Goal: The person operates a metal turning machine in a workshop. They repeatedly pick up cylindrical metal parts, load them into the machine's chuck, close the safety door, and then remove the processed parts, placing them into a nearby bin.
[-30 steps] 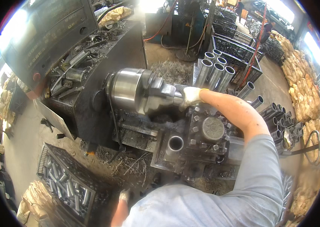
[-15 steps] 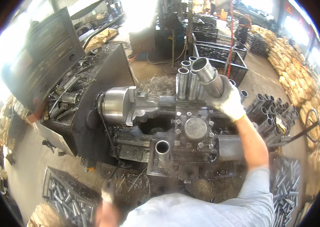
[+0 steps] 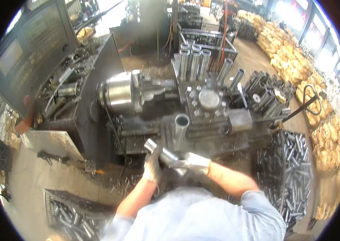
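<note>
In front of my body a shiny metal tube is held at a slant, its upper end to the left. My gloved left hand grips it near that end. Around its lower right end my gloved right hand is closed, its fingers partly blurred. Just beyond the hands another metal tube stands upright on the lathe. Farther back is the square tool post with bolts around its top. To the left sits the lathe chuck, its jaws holding no visible tube.
Several upright tubes stand behind the tool post. More tubes are piled at the right, beside a bent lever. Bins of loose tubes lie low at both sides. A dark wire cage stands behind; yellowish sacks line the right.
My right hand has brought a tube down from above the tool post to my front. My left hand has come up from the lower left and now grips it too. The view has shifted.
</note>
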`<state>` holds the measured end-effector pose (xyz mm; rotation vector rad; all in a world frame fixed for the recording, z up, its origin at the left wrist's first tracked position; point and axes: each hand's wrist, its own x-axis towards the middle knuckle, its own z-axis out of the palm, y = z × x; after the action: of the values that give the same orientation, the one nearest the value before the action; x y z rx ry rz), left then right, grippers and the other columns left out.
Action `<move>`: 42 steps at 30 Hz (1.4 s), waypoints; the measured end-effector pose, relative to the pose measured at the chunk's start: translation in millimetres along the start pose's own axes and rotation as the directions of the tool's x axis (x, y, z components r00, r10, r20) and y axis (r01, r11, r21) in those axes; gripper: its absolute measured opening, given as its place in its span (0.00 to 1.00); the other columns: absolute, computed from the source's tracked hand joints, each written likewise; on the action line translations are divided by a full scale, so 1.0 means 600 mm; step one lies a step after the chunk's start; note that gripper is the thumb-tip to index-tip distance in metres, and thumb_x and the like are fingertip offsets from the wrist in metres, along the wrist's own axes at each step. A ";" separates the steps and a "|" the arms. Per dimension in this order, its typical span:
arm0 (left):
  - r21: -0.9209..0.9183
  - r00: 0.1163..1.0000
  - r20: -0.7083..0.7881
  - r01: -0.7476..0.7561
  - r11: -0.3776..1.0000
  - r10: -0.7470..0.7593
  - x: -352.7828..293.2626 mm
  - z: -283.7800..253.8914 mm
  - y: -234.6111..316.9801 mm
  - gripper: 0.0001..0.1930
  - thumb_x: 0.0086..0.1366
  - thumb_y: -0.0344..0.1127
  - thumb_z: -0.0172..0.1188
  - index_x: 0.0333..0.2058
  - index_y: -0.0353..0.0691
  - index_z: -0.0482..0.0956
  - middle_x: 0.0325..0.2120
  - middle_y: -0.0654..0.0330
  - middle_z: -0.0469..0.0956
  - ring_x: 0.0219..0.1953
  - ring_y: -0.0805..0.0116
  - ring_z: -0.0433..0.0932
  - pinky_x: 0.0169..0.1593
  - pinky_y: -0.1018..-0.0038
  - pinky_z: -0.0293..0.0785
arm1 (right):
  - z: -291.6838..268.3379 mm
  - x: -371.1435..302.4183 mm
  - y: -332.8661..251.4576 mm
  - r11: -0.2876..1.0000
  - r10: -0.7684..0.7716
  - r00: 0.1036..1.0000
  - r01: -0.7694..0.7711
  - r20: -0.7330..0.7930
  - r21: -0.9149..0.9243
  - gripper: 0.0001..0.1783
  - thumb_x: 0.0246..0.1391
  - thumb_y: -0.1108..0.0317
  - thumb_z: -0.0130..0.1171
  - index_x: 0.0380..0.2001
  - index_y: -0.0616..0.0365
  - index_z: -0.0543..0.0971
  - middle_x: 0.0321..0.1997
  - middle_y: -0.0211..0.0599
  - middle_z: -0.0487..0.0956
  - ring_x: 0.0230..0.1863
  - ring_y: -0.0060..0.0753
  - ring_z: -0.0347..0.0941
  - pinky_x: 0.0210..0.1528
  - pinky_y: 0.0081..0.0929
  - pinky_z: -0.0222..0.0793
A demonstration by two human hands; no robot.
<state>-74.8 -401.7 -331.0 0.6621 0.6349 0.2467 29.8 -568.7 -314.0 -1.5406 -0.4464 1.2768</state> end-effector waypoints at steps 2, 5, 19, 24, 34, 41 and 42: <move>0.115 0.994 -0.098 -0.030 0.993 0.042 0.022 -0.006 -0.016 0.28 0.68 0.40 0.73 0.61 0.33 0.74 0.51 0.55 0.81 0.52 0.61 0.81 0.58 0.59 0.79 | -0.005 0.011 0.043 0.932 -0.039 0.998 0.021 -0.044 -0.362 0.36 0.48 0.41 0.80 0.45 0.65 0.87 0.40 0.45 0.88 0.44 0.38 0.86 0.48 0.34 0.79; 0.446 0.964 -0.099 -0.180 0.877 0.248 0.044 -0.016 -0.043 0.40 0.62 0.45 0.78 0.65 0.27 0.70 0.54 0.46 0.80 0.50 0.58 0.82 0.55 0.63 0.81 | -0.011 0.027 0.095 0.760 -0.025 0.980 -0.111 -0.199 -0.640 0.26 0.48 0.49 0.75 0.38 0.63 0.89 0.32 0.49 0.89 0.40 0.51 0.88 0.43 0.43 0.81; 0.680 0.884 0.335 -0.466 0.567 0.325 0.039 0.009 0.004 0.52 0.54 0.39 0.85 0.72 0.38 0.61 0.48 0.53 0.85 0.48 0.59 0.86 0.52 0.64 0.85 | -0.129 -0.085 -0.001 0.885 -0.394 0.692 0.106 -0.606 -0.454 0.19 0.44 0.65 0.79 0.41 0.54 0.85 0.39 0.43 0.88 0.40 0.41 0.87 0.46 0.36 0.83; 0.819 0.697 0.522 -0.570 -0.062 0.491 0.137 0.114 0.017 0.45 0.49 0.41 0.87 0.64 0.36 0.74 0.48 0.49 0.86 0.48 0.62 0.86 0.53 0.66 0.83 | -0.142 -0.111 0.026 0.763 -0.402 0.686 -0.115 -0.606 -0.636 0.20 0.48 0.60 0.76 0.43 0.57 0.84 0.38 0.48 0.88 0.42 0.51 0.87 0.48 0.44 0.83; 0.034 0.922 0.184 -0.353 0.935 0.341 0.084 -0.013 0.108 0.33 0.73 0.57 0.63 0.63 0.34 0.74 0.49 0.52 0.84 0.49 0.57 0.85 0.56 0.60 0.84 | 0.009 0.076 0.053 0.373 -0.471 0.864 0.013 -0.177 -0.928 0.21 0.53 0.57 0.69 0.46 0.57 0.81 0.41 0.51 0.84 0.39 0.57 0.85 0.43 0.52 0.82; -0.194 0.984 0.120 -0.110 0.975 0.135 0.049 -0.069 0.100 0.41 0.72 0.77 0.47 0.55 0.40 0.80 0.44 0.54 0.85 0.44 0.54 0.86 0.49 0.53 0.86 | -0.041 0.072 -0.050 0.904 -0.272 0.939 0.174 -0.211 -0.390 0.30 0.57 0.44 0.70 0.45 0.64 0.84 0.43 0.53 0.87 0.47 0.52 0.86 0.51 0.43 0.80; -0.197 0.992 0.018 -0.119 0.973 0.125 0.049 -0.061 0.090 0.42 0.71 0.78 0.47 0.54 0.40 0.79 0.43 0.53 0.85 0.41 0.53 0.87 0.46 0.52 0.87 | -0.037 0.067 -0.075 0.947 -0.211 0.951 0.142 -0.225 -0.287 0.34 0.56 0.42 0.71 0.48 0.66 0.83 0.46 0.54 0.87 0.48 0.48 0.86 0.52 0.40 0.80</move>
<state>-75.2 -330.2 -332.5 0.5145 0.5330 0.4072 78.0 -530.0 -297.3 -1.8185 -0.5967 0.8901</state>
